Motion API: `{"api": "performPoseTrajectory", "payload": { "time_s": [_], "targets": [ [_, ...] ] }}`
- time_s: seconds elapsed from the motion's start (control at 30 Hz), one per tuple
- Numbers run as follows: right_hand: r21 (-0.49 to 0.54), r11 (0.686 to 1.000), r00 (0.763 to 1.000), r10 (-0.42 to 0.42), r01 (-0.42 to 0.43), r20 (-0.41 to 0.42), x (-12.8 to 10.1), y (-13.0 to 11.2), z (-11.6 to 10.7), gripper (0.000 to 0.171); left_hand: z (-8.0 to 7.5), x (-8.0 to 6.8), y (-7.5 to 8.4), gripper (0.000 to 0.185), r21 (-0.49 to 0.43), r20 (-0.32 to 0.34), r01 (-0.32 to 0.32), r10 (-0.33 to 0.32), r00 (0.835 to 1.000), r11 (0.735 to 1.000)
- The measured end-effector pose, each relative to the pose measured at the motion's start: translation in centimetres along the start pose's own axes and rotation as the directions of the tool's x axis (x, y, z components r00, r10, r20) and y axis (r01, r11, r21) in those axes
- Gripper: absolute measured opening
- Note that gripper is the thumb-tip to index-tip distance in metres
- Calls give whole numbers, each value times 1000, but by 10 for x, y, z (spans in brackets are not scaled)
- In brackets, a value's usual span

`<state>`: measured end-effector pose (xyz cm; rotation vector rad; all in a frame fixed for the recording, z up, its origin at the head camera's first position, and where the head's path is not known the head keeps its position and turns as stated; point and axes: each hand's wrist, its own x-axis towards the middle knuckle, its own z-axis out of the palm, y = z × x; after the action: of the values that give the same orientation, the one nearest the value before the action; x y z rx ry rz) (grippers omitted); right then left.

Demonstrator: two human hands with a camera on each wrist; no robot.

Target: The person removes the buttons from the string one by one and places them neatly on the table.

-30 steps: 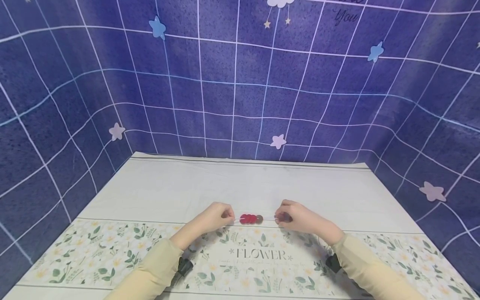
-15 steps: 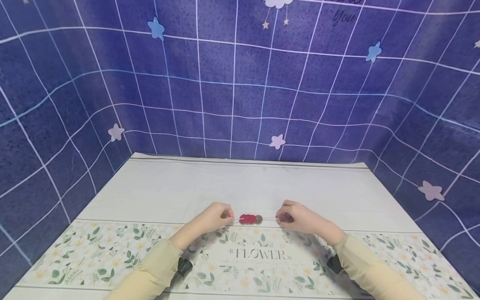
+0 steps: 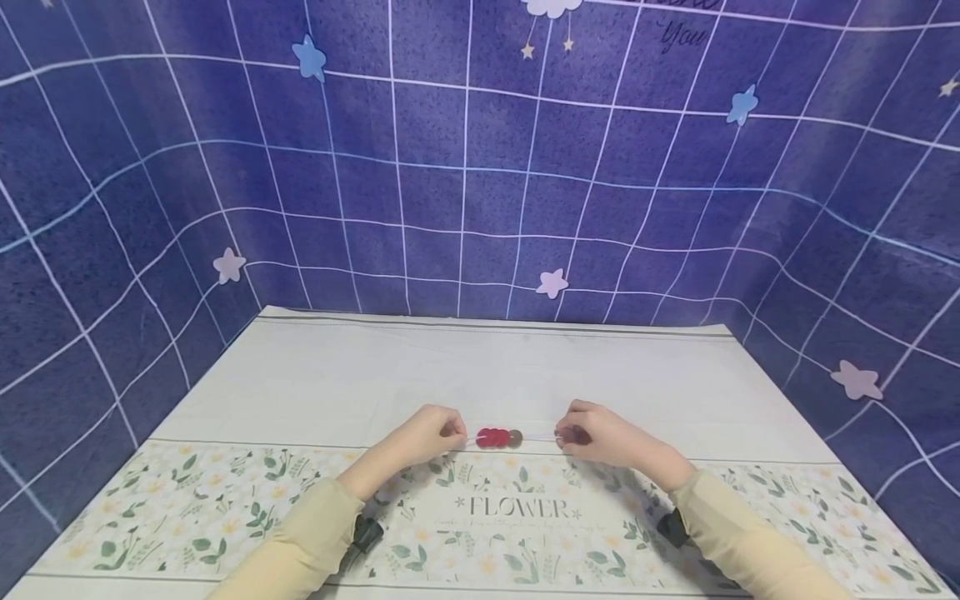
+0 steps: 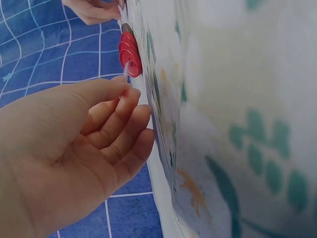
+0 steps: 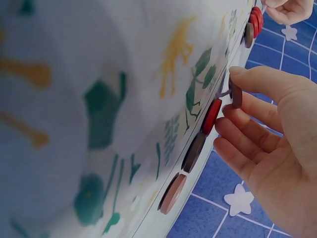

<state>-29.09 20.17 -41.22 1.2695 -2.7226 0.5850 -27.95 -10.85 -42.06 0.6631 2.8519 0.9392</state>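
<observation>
A row of red buttons ending in a brown button is threaded on a thin white string that lies on the table between my hands. My left hand pinches the string's left end; in the left wrist view the string runs from my fingers to the red buttons. My right hand pinches a dark button between thumb and forefinger at the string's right end. The strung buttons show at the top right of that view.
Three loose buttons lie by my right hand: a red one, a dark one and a pinkish one. The table carries a white floral cloth printed "FLOWER". Blue grid backdrop walls close in the back and both sides.
</observation>
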Motion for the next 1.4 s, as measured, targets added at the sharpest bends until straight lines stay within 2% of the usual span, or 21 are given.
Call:
{"api": "performPoseTrajectory", "payload": {
  "time_s": [0.27, 0.53, 0.87, 1.2, 1.4],
  "targets": [
    [-16, 1000, 1000, 4, -4, -14, -3, 2, -1, 15, 0, 0, 0, 6, 1, -3, -15, 15, 1000, 1000],
    [0, 1000, 1000, 31, -31, 5, -5, 2, -3, 16, 0, 0, 1, 6, -6, -8, -10, 10, 1000, 1000],
    [-3, 1000, 1000, 7, -7, -24, -6, 1, -5, 12, -2, -2, 2, 6, -9, -12, -24, 24, 1000, 1000],
    [-1, 1000, 999, 19, -19, -28, -10, 3, -6, 14, -1, -3, 2, 6, 3, -9, 6, -6, 1000, 1000],
    [-11, 1000, 999, 18, -18, -36, -12, 4, -7, 15, -1, -2, 2, 6, 2, -10, -2, 2, 1000, 1000]
  ]
}}
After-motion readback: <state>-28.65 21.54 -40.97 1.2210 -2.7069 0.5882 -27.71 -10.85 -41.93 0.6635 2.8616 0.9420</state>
